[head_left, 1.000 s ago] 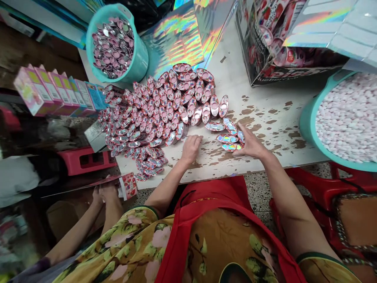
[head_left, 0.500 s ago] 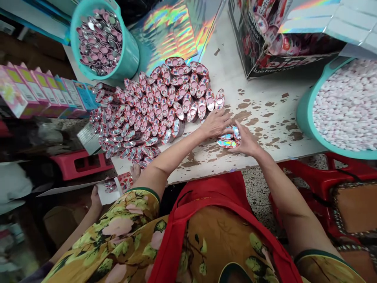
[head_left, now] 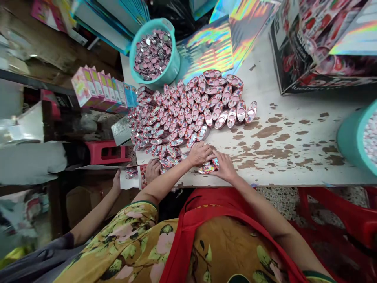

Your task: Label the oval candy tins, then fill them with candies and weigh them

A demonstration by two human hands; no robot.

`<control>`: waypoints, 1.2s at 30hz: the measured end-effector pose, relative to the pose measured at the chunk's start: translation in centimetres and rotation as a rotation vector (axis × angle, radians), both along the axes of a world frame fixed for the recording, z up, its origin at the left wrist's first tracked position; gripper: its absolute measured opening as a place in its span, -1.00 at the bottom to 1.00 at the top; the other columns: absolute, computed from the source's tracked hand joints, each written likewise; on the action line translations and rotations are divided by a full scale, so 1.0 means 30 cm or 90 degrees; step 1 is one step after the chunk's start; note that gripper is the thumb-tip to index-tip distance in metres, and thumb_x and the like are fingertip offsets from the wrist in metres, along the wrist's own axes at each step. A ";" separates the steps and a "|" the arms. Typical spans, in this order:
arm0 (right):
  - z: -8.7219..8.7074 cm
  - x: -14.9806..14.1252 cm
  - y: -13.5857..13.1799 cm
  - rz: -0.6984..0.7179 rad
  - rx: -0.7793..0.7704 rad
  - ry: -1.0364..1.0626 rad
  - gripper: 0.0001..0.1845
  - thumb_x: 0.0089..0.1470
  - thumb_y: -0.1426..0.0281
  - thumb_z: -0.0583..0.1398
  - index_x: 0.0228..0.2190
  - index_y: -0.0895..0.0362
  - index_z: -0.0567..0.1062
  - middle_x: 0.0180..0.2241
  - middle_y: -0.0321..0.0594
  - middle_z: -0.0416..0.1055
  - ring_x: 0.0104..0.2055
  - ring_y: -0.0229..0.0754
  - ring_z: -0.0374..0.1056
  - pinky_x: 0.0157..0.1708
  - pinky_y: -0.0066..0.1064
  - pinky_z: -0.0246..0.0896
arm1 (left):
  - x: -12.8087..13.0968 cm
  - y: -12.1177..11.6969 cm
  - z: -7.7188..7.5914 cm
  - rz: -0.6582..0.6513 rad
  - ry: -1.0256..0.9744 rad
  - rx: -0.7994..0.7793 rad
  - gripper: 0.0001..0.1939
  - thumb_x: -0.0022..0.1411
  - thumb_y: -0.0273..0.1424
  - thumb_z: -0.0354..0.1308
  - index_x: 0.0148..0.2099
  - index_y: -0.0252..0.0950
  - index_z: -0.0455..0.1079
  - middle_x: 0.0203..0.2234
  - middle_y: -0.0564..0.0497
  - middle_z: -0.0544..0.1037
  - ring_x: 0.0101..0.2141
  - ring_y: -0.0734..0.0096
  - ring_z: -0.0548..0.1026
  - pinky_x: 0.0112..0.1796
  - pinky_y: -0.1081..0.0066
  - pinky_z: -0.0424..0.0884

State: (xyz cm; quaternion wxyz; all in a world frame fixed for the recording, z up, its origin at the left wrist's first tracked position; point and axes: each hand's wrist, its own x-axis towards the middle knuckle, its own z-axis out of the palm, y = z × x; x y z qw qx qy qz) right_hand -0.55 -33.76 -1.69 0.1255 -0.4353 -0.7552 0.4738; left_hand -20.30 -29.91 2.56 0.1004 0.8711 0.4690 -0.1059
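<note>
My left hand (head_left: 200,153) and my right hand (head_left: 225,167) are cupped together over a small cluster of shiny oval boxes (head_left: 207,169) near the front edge of the worn white table (head_left: 288,157). Their fingers curl around the cluster from both sides. Just left and behind lies a big pile of the same pink and silver oval boxes (head_left: 191,114), many standing in rows. A teal bucket (head_left: 173,68) at the back holds several more of them.
Another person's hands (head_left: 153,169) hold a small carton at the table's left corner. Pink cartons (head_left: 97,88) stand at the left, holographic sheets (head_left: 206,43) at the back, a printed box (head_left: 294,70) and a teal basin (head_left: 350,141) at the right. A red stool (head_left: 106,151) sits below.
My hands came together around the loose oval boxes and slid them left towards the pile and the front edge. The view has swung to the left.
</note>
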 end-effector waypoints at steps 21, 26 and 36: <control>0.284 -0.347 1.380 0.078 0.291 -0.136 -0.41 0.26 0.03 0.13 0.19 0.05 0.47 0.21 -0.02 0.36 0.20 0.17 0.25 0.16 -0.02 0.16 | -0.534 0.896 0.091 0.640 -0.064 0.108 -0.39 0.38 0.05 -0.04 0.30 -0.15 0.36 0.17 -0.22 0.37 0.12 -0.04 0.38 0.11 0.08 0.29; 0.166 -0.484 1.494 0.306 0.169 -0.277 -0.29 0.29 -0.16 -0.07 -0.02 0.03 0.62 -0.01 -0.04 0.55 0.03 0.10 0.41 -0.07 -0.19 0.24 | -0.517 0.940 0.020 0.681 -0.037 0.071 -0.41 0.31 0.17 -0.03 0.05 -0.06 0.58 0.16 -0.13 0.32 0.03 -0.05 0.45 0.03 0.09 0.33; 0.132 -0.132 1.349 0.258 0.076 -0.315 -0.16 0.25 -0.25 -0.19 0.05 -0.01 0.58 -0.03 -0.08 0.54 -0.04 0.09 0.44 -0.13 -0.24 0.20 | -0.200 0.880 -0.004 0.455 -0.075 0.036 -0.45 0.38 0.11 -0.06 0.03 -0.10 0.58 0.01 -0.13 0.43 -0.02 -0.04 0.39 0.01 0.04 0.23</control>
